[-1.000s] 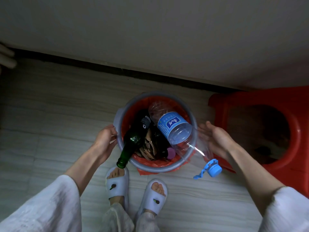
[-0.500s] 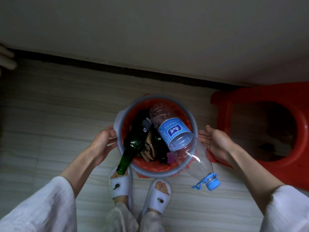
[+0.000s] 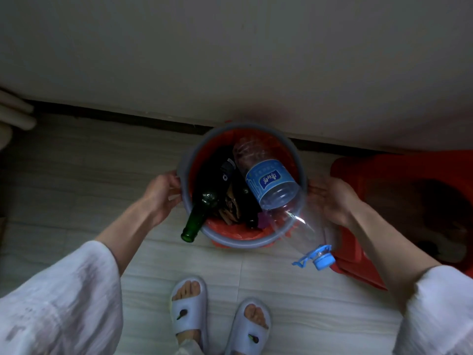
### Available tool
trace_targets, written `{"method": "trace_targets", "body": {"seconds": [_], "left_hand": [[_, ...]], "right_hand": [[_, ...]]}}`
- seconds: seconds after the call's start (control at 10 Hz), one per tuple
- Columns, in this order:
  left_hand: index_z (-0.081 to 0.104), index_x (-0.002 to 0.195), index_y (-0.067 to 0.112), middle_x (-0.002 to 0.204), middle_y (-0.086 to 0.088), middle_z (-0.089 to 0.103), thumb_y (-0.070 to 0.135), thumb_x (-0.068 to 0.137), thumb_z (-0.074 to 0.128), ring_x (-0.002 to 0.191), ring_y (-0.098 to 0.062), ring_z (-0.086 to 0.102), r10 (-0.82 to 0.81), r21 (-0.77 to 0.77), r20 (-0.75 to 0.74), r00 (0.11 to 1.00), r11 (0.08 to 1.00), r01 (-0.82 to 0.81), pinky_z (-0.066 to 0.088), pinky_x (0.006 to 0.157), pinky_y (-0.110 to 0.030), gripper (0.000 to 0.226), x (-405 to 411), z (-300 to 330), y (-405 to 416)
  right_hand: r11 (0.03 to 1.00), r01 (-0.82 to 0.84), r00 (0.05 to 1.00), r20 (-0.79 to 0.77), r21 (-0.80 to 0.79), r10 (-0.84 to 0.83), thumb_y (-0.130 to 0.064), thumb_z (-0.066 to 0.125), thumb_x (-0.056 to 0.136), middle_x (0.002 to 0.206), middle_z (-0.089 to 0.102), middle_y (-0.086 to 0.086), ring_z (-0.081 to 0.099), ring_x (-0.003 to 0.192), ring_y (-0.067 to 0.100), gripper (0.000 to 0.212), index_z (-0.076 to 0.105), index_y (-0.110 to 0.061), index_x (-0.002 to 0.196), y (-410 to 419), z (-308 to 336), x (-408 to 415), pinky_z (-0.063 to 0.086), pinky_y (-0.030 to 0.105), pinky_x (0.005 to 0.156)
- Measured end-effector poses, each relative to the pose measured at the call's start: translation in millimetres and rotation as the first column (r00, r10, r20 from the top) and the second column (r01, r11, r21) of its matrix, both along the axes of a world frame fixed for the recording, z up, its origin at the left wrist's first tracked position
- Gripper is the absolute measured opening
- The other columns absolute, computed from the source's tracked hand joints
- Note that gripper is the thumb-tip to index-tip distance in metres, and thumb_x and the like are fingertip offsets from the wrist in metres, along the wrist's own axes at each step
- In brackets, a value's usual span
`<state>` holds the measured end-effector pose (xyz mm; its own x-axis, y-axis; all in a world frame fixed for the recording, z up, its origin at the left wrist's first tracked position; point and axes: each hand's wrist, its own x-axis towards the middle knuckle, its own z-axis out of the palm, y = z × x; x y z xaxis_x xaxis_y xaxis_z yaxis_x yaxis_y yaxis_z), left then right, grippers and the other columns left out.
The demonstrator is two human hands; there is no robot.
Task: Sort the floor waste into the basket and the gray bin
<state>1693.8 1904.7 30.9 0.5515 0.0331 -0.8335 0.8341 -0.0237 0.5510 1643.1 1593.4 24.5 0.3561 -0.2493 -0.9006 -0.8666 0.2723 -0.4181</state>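
Note:
The gray bin [image 3: 256, 127], lined with a red bag, stands on the floor close to the wall. A large clear water bottle [image 3: 271, 185] with a blue label leans out over its right rim, blue cap toward me. Over the near left rim pokes the neck of a green glass bottle [image 3: 202, 212]. Dark bottles and brown scraps lie between them. My left hand [image 3: 163, 194] grips the bin's left rim. On the opposite side, my right hand [image 3: 331, 199] has its fingers straight and touches the bin's wall.
A red plastic piece with a round opening [image 3: 384, 180] sits on the floor just right of the bin. The wall and dark baseboard [image 3: 128, 119] run directly behind. My feet in pale slippers [image 3: 189, 311] stand on the tiled floor before the bin.
The bin has moved away from my feet toward the wall. My right hand, apart from it before, now touches its right side. My left hand stays on the rim.

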Motion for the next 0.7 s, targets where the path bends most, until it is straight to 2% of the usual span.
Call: {"method": "trace_targets", "body": {"seconds": [0.1, 0.2, 0.3, 0.4, 0.5, 0.6, 0.7], "left_hand": [[0.054, 0.082, 0.015, 0.08, -0.002, 0.053, -0.007, 0.08, 0.027, 0.076, -0.015, 0.048, -0.003, -0.02, 0.038, 0.999, 1.0, 0.003, 0.041, 0.07, -0.026, 0.035, 16, -3, -3], [0.052, 0.086, 0.013, 0.079, -0.001, 0.052, -0.005, 0.078, 0.03, 0.077, -0.014, 0.048, -0.028, 0.011, 0.045, 0.999, 1.0, 0.027, 0.041, 0.069, -0.027, 0.03, 21, -8, -2], [0.05, 0.097, 0.011, 0.086, -0.003, 0.055, -0.009, 0.079, 0.031, 0.082, -0.016, 0.052, -0.105, 0.05, 0.112, 0.988, 0.994, 0.1, 0.044, 0.069, -0.025, 0.033, 11, -7, -8], [0.047, 0.124, 0.006, 0.11, -0.007, 0.057, -0.009, 0.087, 0.038, 0.1, -0.019, 0.053, -0.271, 0.15, 0.197, 0.942, 0.958, 0.244, 0.043, 0.082, -0.026, 0.041, 3, -6, -13], [0.033, 0.141, 0.008, 0.129, -0.006, 0.05, -0.005, 0.091, 0.04, 0.117, -0.02, 0.048, -0.439, 0.256, 0.126, 0.89, 0.881, 0.398, 0.037, 0.091, -0.023, 0.052, 8, -6, -9], [0.021, 0.147, 0.009, 0.146, -0.011, 0.037, 0.007, 0.093, 0.044, 0.132, -0.025, 0.037, -0.506, 0.285, 0.035, 0.862, 0.832, 0.477, 0.031, 0.103, -0.027, 0.058, 14, 0, -5], [0.016, 0.148, 0.011, 0.148, -0.012, 0.032, 0.018, 0.097, 0.042, 0.134, -0.026, 0.034, -0.517, 0.338, 0.008, 0.856, 0.807, 0.484, 0.029, 0.105, -0.027, 0.057, 10, 32, -5]], "right_hand": [[1.0, -0.017, 0.997, 0.072, -0.016, 0.018, -0.028, 0.022, 0.102, 0.087, 0.06, 0.01, 0.054, 0.073, 0.019, 0.045, 0.059, -0.008, 0.084, 3, -1, 14, 0.043, 0.027, 0.071], [0.988, -0.124, 0.986, 0.105, -0.087, 0.133, -0.036, 0.018, 0.102, 0.088, 0.061, 0.004, 0.055, 0.077, 0.016, 0.049, 0.058, -0.014, 0.083, 7, -1, 21, 0.044, 0.028, 0.081], [0.933, -0.294, 0.944, 0.091, -0.206, 0.317, -0.046, 0.017, 0.1, 0.123, 0.06, 0.011, 0.055, 0.113, 0.025, 0.056, 0.061, -0.013, 0.112, 14, 2, 19, 0.035, 0.042, 0.109], [0.88, -0.397, 0.903, 0.062, -0.26, 0.426, -0.045, 0.013, 0.1, 0.13, 0.054, 0.019, 0.05, 0.123, 0.029, 0.062, 0.055, -0.006, 0.125, 18, 7, 19, 0.036, 0.036, 0.108], [0.828, -0.463, 0.865, 0.041, -0.318, 0.5, -0.037, 0.01, 0.102, 0.124, 0.051, 0.013, 0.044, 0.126, 0.025, 0.058, 0.048, -0.003, 0.131, 22, 19, 25, 0.035, 0.021, 0.093], [0.777, -0.524, 0.819, 0.043, -0.349, 0.572, -0.034, 0.01, 0.103, 0.132, 0.051, 0.018, 0.048, 0.118, 0.022, 0.054, 0.052, -0.008, 0.124, 21, 28, 31, 0.033, 0.02, 0.089], [0.757, -0.536, 0.808, 0.034, -0.375, 0.589, -0.027, 0.02, 0.103, 0.127, 0.054, 0.009, 0.048, 0.109, 0.017, 0.043, 0.056, -0.007, 0.118, 26, 51, 28, 0.035, 0.029, 0.096]]}}
